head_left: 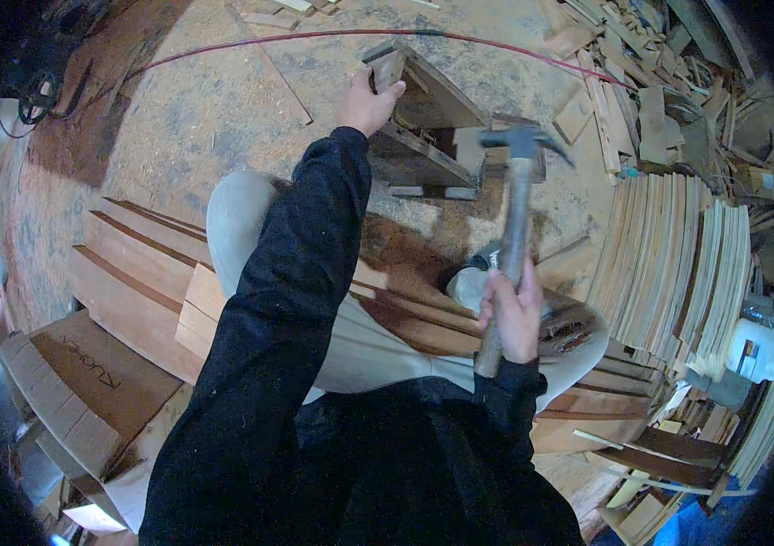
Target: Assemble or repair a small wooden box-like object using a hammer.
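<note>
Dusty floor [169, 136] below, right hand [516, 311] holds one hammer [516, 209].

The left hand [371, 106] stretches forward while the right hand [514, 314] is clenched.

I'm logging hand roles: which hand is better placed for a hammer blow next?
Probably the right: the right hand already grips the hammer by its handle, while the left hand is occupied holding the wooden frame.

Dusty floor [182, 123] with red hose [314, 36], wooden strip [284, 83], offcuts [573, 115]
</note>
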{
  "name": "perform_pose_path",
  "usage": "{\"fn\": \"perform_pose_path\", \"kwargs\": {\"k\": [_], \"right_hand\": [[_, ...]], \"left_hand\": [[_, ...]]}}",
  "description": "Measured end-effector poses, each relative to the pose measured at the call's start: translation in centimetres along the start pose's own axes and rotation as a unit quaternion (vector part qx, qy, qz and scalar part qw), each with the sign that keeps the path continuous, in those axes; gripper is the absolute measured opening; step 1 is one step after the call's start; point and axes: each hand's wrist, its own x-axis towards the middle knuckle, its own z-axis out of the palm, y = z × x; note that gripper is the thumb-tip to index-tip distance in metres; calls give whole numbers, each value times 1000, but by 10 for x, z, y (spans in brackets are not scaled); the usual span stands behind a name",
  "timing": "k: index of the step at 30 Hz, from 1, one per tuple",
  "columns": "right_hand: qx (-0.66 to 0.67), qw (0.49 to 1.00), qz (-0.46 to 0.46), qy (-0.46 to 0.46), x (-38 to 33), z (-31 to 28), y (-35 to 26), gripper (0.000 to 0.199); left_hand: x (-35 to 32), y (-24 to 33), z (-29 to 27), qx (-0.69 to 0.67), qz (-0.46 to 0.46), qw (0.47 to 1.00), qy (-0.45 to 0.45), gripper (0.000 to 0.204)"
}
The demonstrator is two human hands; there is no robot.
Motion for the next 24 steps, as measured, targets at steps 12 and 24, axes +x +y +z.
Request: {"fn": "perform_pose_path", "kwargs": {"k": [12,24], "right_hand": [[-26,995,52,-79,21,16,27,15],[82,980,-141,110,-5,1,-51,20]], "left_hand": [[-7,2,-4,-58,39,997,37,67],[5,-13,-1,-44,43,998,31,69]]}}
